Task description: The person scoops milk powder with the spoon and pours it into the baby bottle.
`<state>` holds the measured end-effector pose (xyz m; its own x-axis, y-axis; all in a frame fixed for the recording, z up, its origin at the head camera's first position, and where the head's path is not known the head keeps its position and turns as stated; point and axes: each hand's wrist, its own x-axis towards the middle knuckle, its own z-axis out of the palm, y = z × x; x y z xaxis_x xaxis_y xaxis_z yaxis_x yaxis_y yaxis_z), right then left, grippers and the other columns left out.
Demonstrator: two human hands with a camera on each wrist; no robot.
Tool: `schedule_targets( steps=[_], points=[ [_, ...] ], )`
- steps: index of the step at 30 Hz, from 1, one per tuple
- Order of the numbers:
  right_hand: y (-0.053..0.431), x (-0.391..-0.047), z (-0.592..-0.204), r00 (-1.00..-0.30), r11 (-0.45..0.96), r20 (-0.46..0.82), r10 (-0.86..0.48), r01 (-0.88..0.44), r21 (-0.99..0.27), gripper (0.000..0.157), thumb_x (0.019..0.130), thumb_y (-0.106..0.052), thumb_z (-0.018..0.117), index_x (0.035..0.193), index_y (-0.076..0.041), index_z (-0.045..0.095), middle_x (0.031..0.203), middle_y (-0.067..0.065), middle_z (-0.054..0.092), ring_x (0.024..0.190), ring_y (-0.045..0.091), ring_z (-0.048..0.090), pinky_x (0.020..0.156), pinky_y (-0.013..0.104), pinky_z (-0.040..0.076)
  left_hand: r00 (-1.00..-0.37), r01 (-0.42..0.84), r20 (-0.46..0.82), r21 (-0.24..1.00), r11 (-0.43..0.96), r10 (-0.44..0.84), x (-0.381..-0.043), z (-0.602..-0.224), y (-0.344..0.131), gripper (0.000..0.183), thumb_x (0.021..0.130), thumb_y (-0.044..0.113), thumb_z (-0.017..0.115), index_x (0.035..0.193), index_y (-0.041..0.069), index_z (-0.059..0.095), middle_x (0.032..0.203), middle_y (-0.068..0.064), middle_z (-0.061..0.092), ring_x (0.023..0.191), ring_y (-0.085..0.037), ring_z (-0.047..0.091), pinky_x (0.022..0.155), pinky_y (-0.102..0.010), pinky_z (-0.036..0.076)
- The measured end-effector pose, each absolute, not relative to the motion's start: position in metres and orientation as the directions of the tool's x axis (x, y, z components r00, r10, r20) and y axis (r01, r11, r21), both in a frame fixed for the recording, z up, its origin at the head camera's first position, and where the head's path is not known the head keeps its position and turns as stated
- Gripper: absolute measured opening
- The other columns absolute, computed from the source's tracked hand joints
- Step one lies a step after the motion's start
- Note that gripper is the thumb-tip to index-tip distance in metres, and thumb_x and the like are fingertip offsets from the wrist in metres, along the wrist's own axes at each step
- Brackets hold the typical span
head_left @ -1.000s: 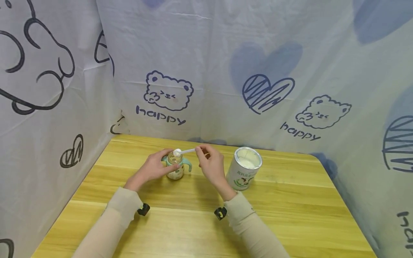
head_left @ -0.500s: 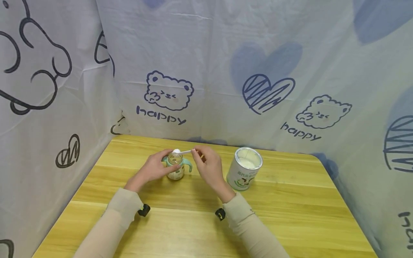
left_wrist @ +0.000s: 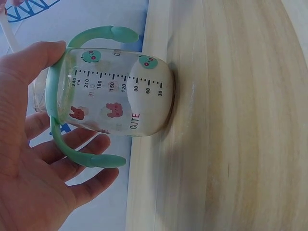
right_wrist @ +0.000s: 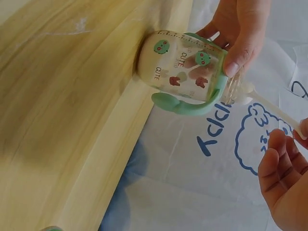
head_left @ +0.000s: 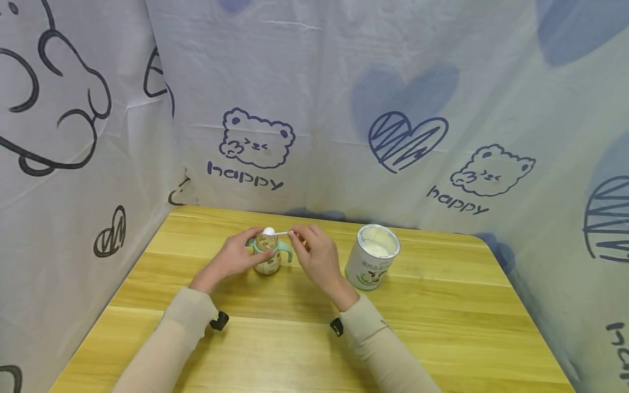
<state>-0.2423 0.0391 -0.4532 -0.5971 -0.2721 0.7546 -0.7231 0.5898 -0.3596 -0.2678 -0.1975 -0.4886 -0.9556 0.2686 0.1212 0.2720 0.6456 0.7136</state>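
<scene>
A clear baby bottle (left_wrist: 115, 91) with a green collar and two green handles stands upright on the table, capless, pale powder filling its lower part. My left hand (head_left: 232, 255) grips it round the neck, thumb on the near side. Thumb and fingertips of my right hand (head_left: 318, 256) pinch the thin handle of a white measuring scoop (right_wrist: 272, 107). The scoop's bowl sits right at the bottle's mouth. To the right of that hand is a white milk powder can (head_left: 371, 267), its top uncovered and pale powder inside.
Everything stands on a yellow wooden table (head_left: 275, 349), whose back edge lies close behind the bottle. A printed white cloth (head_left: 324, 164) hangs at the back and both sides.
My right hand has shifted slightly left, and the scoop's handle end has dropped a little as its bowl turned over the bottle mouth. The left hand, bottle and can have stayed put.
</scene>
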Motion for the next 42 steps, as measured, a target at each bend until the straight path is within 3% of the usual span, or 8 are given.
schedule_targets(
  steps=[15, 29, 36, 42],
  points=[
    [0.044, -0.244, -0.460, -0.411, 0.592, 0.813, -0.413, -0.799, -0.103, 0.005, 0.101, -0.015, 0.072, 0.105, -0.012, 0.073, 0.085, 0.003, 0.065, 0.054, 0.006, 0.051, 0.048, 0.014, 0.039, -0.957, 0.266, 0.116, 0.712, 0.650, 0.264, -0.266, -0.487, -0.197, 0.081, 0.093, 0.052, 0.078, 0.156, 0.009, 0.049, 0.146, -0.022, 0.062, 0.126, -0.039, 0.064, 0.106, -0.057, 0.054],
    [0.047, -0.244, -0.462, -0.374, 0.596, 0.805, -0.460, -0.802, -0.032, 0.011, 0.105, -0.020, 0.068, 0.111, -0.012, 0.073, 0.088, 0.002, 0.066, 0.053, 0.007, 0.054, 0.048, 0.017, 0.043, -0.957, 0.266, 0.115, 0.709, 0.653, 0.265, -0.268, -0.491, -0.197, 0.081, 0.093, 0.052, 0.077, 0.157, 0.011, 0.048, 0.151, -0.022, 0.058, 0.134, -0.042, 0.059, 0.110, -0.060, 0.051],
    [0.049, -0.245, -0.466, -0.276, 0.591, 0.813, -0.512, -0.801, 0.100, 0.011, 0.105, -0.020, 0.068, 0.111, -0.012, 0.073, 0.088, 0.003, 0.065, 0.051, 0.008, 0.052, 0.046, 0.019, 0.044, -0.959, 0.264, 0.120, 0.713, 0.650, 0.258, -0.269, -0.492, -0.196, 0.079, 0.093, 0.050, 0.078, 0.156, 0.012, 0.049, 0.150, -0.021, 0.059, 0.134, -0.042, 0.059, 0.111, -0.061, 0.050],
    [0.050, -0.245, -0.468, -0.215, 0.578, 0.820, -0.531, -0.799, 0.164, 0.018, 0.110, -0.022, 0.057, 0.111, -0.012, 0.072, 0.087, 0.003, 0.065, 0.050, 0.008, 0.052, 0.045, 0.019, 0.043, -0.960, 0.258, 0.117, 0.718, 0.646, 0.254, -0.269, -0.493, -0.197, 0.079, 0.093, 0.050, 0.078, 0.157, 0.013, 0.049, 0.149, -0.021, 0.060, 0.135, -0.042, 0.059, 0.113, -0.061, 0.049]
  ],
)
